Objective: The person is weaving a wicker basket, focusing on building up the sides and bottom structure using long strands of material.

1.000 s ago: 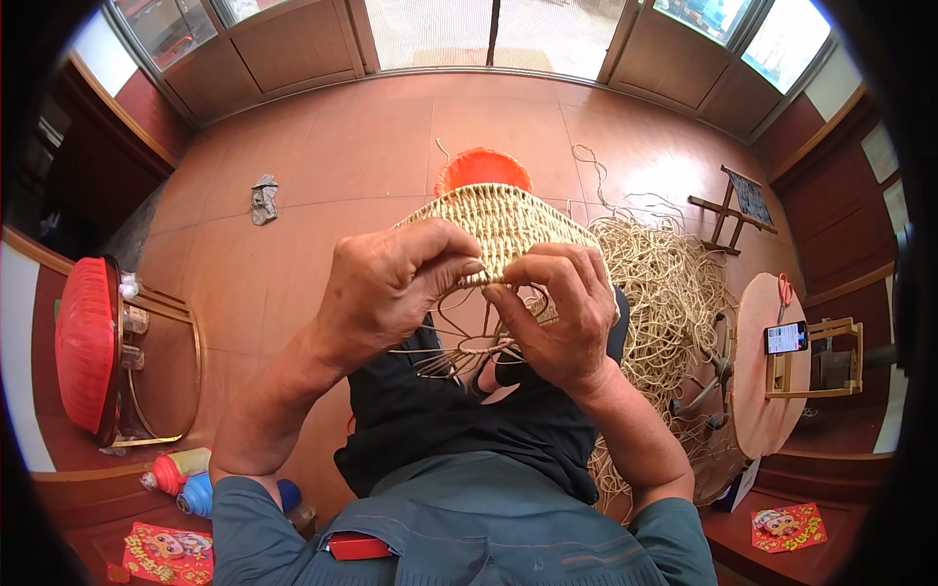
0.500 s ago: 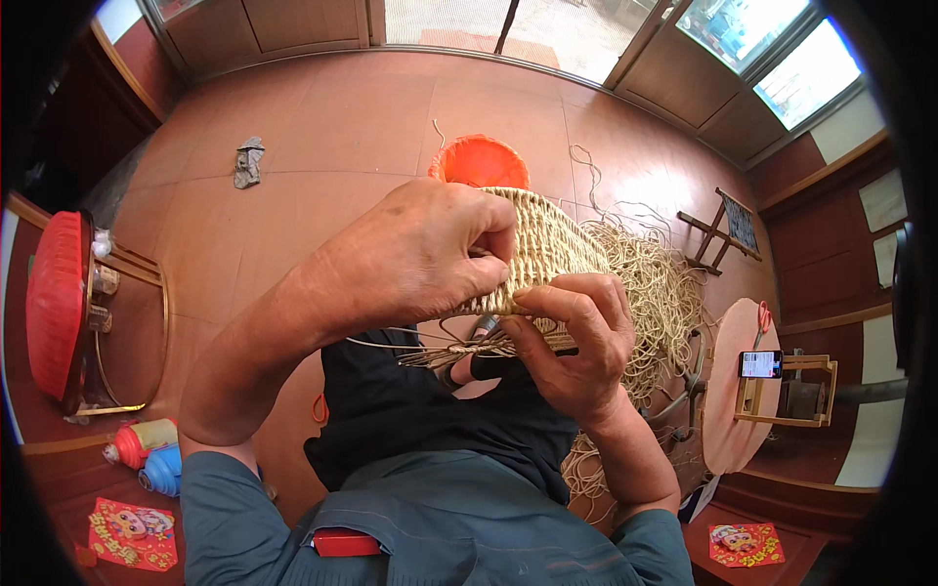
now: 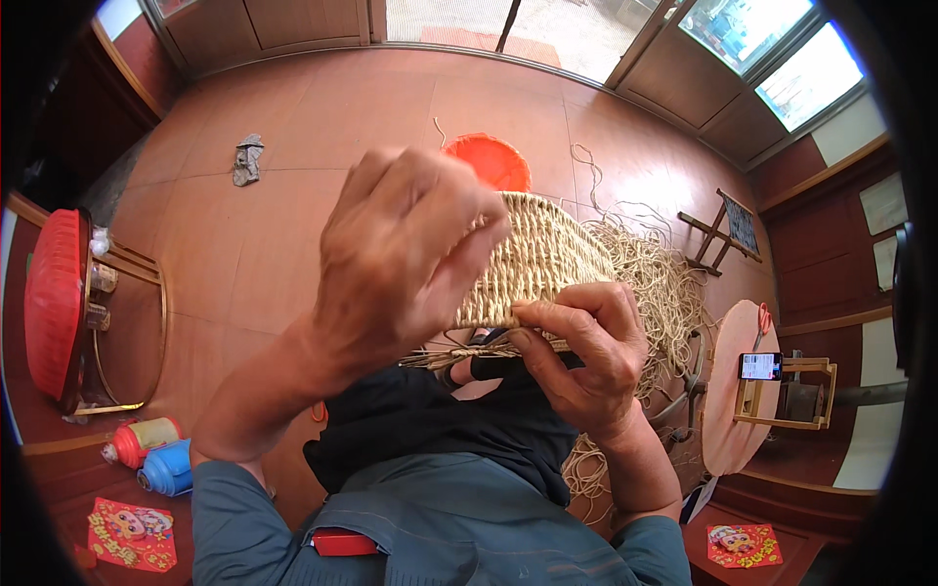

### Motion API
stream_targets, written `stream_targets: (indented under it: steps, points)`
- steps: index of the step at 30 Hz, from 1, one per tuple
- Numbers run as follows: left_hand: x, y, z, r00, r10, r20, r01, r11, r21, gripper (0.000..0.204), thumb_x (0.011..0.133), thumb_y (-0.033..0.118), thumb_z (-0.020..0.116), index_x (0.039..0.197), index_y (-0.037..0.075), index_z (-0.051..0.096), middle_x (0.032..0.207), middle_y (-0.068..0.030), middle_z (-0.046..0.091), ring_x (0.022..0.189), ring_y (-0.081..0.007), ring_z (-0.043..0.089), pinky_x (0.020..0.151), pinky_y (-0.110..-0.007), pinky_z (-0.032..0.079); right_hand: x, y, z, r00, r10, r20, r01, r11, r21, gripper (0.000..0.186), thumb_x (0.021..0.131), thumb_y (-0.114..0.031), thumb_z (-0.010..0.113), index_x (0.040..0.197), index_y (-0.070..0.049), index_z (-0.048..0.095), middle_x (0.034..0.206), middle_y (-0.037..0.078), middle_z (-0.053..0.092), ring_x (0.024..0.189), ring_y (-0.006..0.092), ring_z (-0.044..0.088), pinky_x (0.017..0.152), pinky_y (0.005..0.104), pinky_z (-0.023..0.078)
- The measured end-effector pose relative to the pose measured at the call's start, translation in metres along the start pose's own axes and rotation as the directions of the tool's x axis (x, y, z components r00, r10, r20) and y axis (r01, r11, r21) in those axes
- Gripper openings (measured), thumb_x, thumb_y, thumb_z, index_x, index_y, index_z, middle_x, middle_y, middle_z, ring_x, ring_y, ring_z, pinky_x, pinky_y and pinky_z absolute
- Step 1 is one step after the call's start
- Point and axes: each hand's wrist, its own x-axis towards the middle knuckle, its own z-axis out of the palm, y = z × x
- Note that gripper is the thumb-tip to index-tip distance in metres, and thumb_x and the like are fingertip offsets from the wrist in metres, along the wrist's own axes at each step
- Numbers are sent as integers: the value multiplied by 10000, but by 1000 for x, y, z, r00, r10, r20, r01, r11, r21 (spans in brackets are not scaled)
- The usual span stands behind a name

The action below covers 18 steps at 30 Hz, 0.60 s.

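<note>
A woven straw-coloured cord piece [image 3: 537, 254], like the side of a basket, stands over my lap. My right hand [image 3: 591, 347] pinches its near lower edge between thumb and fingers. My left hand [image 3: 401, 249] is lifted at the left side of the weave, smeared by motion. Its fingers look curled, but whether a strand is between them cannot be made out. Below the edge, a bundle of loose thin strands [image 3: 445, 355] sticks out to the left over my dark trousers.
A big heap of loose cord [image 3: 655, 293] lies right of the weave. Beyond stands an orange-red bucket [image 3: 493, 161]. At right are a folding stool [image 3: 723, 230] and a round board [image 3: 728, 420] with scissors [image 3: 763, 322] and a phone [image 3: 760, 366]. A red-topped chair [image 3: 59, 303] is at left.
My left hand has pulled back from the weave's edge, up and to the left. My right hand keeps its pinch and has shifted slightly down and right. The weave has tilted a little.
</note>
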Motion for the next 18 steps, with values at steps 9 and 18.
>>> stream_targets:
  steps: [9, 18]
  points:
    - [-26, -5, -10, 924, 32, 381, 138, 901, -411, 430, 801, 149, 974, 1195, 119, 801, 1182, -70, 754, 1131, -312, 708, 1007, -449, 557, -3, 1, 0, 1000, -25, -11, 25, 1000, -10, 320, 770, -99, 957, 1070, -141, 852, 961, 14, 676, 837, 204, 640, 747, 354, 510]
    - [-17, -18, -5, 899, 117, 422, 101, 882, -461, 429, 788, 193, 992, 1178, 148, 819, 1194, -33, 777, 1177, -277, 707, 1059, -439, 560, -4, 6, 4, 998, -29, -48, 29, 1000, -9, 339, 745, -94, 958, 1062, -143, 846, 966, 8, 678, 831, 197, 646, 739, 344, 512]
